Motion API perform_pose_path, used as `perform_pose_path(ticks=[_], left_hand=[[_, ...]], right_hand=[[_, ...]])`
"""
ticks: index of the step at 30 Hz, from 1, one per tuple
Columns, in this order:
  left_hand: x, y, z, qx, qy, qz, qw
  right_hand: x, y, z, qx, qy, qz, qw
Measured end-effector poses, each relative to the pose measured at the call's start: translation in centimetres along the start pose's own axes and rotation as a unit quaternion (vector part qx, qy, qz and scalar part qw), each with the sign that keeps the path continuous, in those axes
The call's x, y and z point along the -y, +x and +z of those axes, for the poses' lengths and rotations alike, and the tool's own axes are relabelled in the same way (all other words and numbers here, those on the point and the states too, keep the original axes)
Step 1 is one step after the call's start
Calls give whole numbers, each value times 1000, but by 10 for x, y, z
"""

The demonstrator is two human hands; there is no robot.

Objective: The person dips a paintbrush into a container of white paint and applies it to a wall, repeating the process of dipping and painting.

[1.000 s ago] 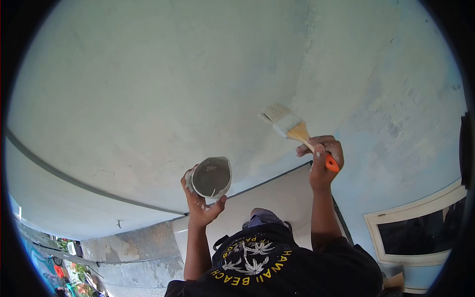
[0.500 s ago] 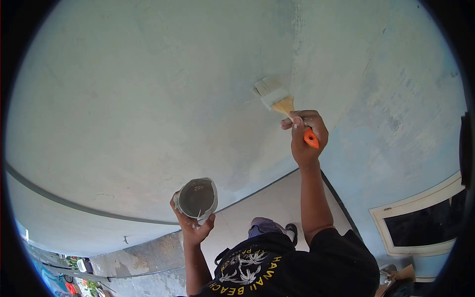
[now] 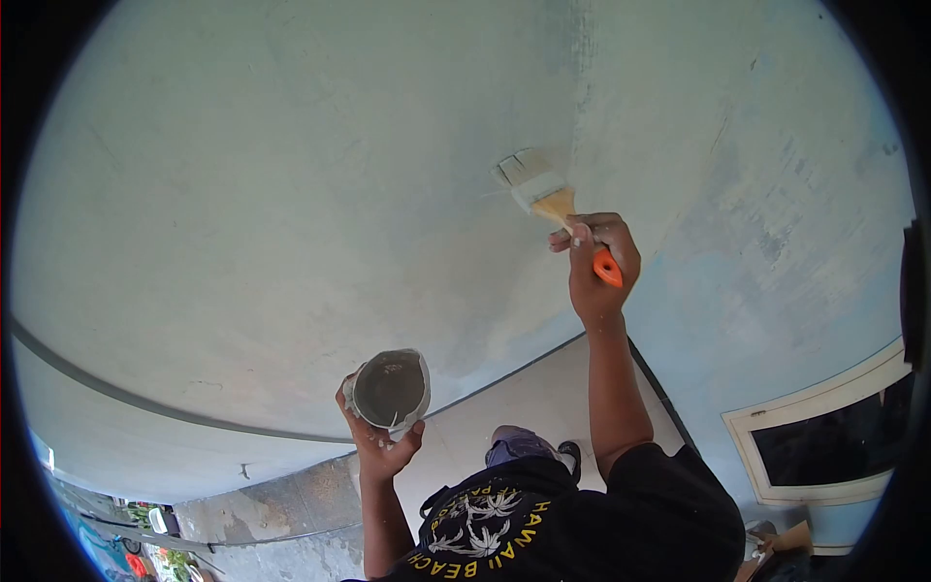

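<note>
– Paintbrush (image 3: 539, 191): where's it sitting?

– Right hand (image 3: 611, 250) is holding it. Fingers and thumb are clamping the handle, and the orange end (image 3: 608, 269) is poking out on the wrist side of the grip. Bristles (image 3: 518, 169) are pointing ahead of that hand and off to its left.

– Bristles on the wall (image 3: 291, 204)?

– Looks like they're lying against it, splitting into a few clumps. Can't confirm exact contact from this angle.

– Left hand?

– Left hand (image 3: 380, 444) is gripping a container (image 3: 426, 396), nearer the body than the right hand and well to its left. Thumb is bracing one side, fingers are curling round the other. Pale smears are showing on that hand.

– Container condition?

– Mouth is facing the camera, rim is looking uneven. Grey contents (image 3: 390, 392) are showing inside. Can't tell if they're thick or runny.

– Hands together?

– Negative, they're working well apart, one item each.

– Surroundings?

– Wall is filling the space ahead of both hands, patchy: grey-green around the brush, bluer right of the right hand. Dark band (image 3: 145, 398) is running left of the left hand. Pale floor (image 3: 543, 398) is showing between the forearms. Black shirt (image 3: 630, 524) is spreading below both hands. White-framed window (image 3: 737, 436) is sitting well right of the right hand, lower down.
</note>
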State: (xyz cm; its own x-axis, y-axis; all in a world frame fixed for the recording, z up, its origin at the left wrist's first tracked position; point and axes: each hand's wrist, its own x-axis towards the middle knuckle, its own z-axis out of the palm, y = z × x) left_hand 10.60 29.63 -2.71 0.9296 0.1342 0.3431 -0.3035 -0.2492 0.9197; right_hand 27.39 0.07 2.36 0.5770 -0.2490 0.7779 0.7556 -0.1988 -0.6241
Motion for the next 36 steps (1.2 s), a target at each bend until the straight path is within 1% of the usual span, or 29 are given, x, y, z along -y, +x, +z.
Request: perform_pose_path(ticks=[2,3,5,6,8,9,11,12,13,14,15,16,17,19,20,22,23,25,26,27,29,30,31,33,34,35,36], left_hand=[[4,-4,-2,-5,45,18,999],[0,-6,0,-6,47,15,999],[-9,-4,5,-26,-7,-13,1000],[-9,-6,2,-25,-8,-15,1000],[-5,-1,2,-8,16,17,1000],[-5,-2,2,-11,17,14,1000],[-4,-3,3,-27,23,7,999],[-4,-4,2,-26,23,5,999],[-3,-5,0,-22,69,23,997],[-3,-4,-2,-17,114,44,992],[-4,-2,0,-18,112,47,992],[-5,-1,3,-25,69,36,997],[-5,-1,5,-31,26,22,999],[-4,-1,5,-35,38,21,998],[-3,-3,3,-37,49,18,998],[-1,-8,0,-33,50,18,998],[1,-5,0,-33,49,25,998],[-3,-1,4,-37,41,32,998],[-6,-3,5,-39,36,29,998],[-3,-4,4,-41,37,31,998],[6,-8,-1,-40,79,28,996],[4,-10,-3,-39,78,27,996],[1,-9,-3,-31,70,27,997],[-1,-1,2,-28,60,34,997],[-4,-1,4,-36,41,32,998],[-6,-3,5,-43,22,29,998],[-5,-4,4,-43,23,28,998]], right_hand=[[11,-7,2,-83,53,-14,995],[4,-9,3,-82,55,-10,995],[-14,-12,9,-6,22,51,998],[-10,-17,8,-5,19,53,998],[-3,-18,7,-41,34,13,998],[1,-15,7,-38,36,15,999],[9,-10,6,-90,69,-1,994],[1,-5,9,-49,33,9,998],[0,-5,8,-50,31,11,998],[-1,-4,7,-26,17,39,999],[0,1,9,-2,3,64,998],[10,1,10,-51,45,35,997],[11,3,11,-51,47,32,997],[15,5,11,-102,79,-39,991],[10,6,13,-102,80,-38,991],[-1,13,18,10,23,91,996],[2,13,16,8,23,86,996],[21,10,11,-95,44,-25,994],[21,6,10,-137,85,-20,987],[14,4,9,-137,87,-21,987],[-10,-2,9,-25,5,42,999],[-15,-2,14,2,20,70,997],[-13,-6,12,1,19,67,998],[1,-13,6,-84,49,15,995],[11,-13,4,-117,69,6,991],[7,-14,5,-117,70,8,991],[-1,-14,6,-81,59,32,994]])
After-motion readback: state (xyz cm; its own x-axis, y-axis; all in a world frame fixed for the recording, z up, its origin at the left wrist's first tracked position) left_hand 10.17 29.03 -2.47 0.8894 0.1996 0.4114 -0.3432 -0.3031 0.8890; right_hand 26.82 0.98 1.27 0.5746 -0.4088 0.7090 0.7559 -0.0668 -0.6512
